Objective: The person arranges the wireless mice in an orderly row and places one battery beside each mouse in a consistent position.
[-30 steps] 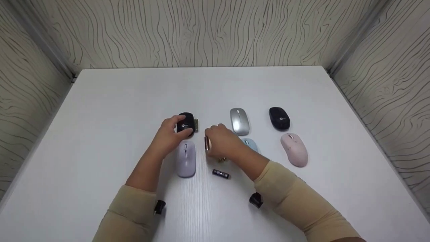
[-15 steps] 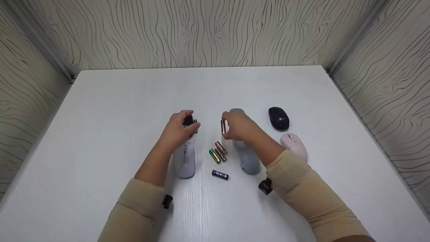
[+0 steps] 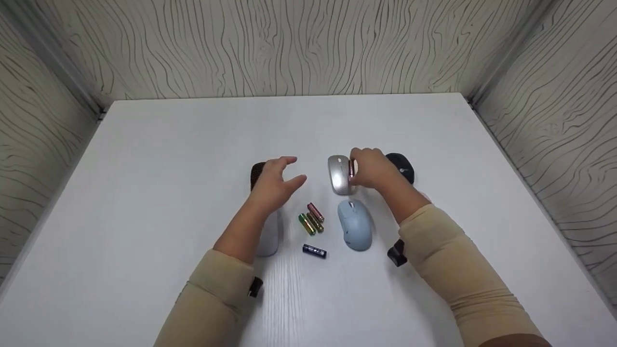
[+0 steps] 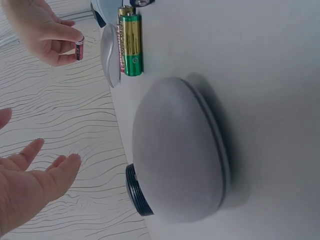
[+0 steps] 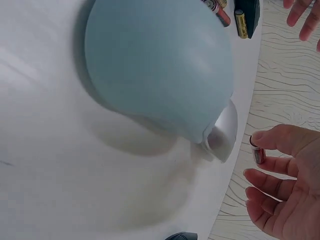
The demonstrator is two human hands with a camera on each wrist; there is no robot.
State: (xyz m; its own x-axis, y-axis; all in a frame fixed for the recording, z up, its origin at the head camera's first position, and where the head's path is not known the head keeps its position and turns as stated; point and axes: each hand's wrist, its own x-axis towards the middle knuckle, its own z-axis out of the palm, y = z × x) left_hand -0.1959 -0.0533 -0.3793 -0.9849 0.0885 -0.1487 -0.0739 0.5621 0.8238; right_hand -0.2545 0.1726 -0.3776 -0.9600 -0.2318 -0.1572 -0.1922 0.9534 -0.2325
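My right hand (image 3: 375,168) pinches a red battery (image 3: 351,168) between thumb and fingers, over the right side of the silver mouse (image 3: 337,176). The battery's end also shows in the right wrist view, where the hand (image 5: 282,185) holds it off the table. My left hand (image 3: 274,189) holds nothing; its thumb and fingers are spread, partly covering a black mouse (image 3: 256,172). Under the left wrist lies a lavender mouse (image 3: 269,241), large in the left wrist view. A green-and-gold battery (image 3: 306,224), a gold battery (image 3: 315,223) and a red-pink battery (image 3: 316,212) lie side by side between the hands.
A dark blue battery (image 3: 314,251) lies nearer the front. The light blue mouse (image 3: 355,226) stands before the silver one. Another black mouse (image 3: 404,166) is partly behind my right hand. In the right wrist view a gold battery (image 5: 241,24) lies beside the left black mouse.
My right hand has carried the red battery rightward and away from me, from near the loose batteries to the silver mouse. My left hand has shifted right over the black mouse.
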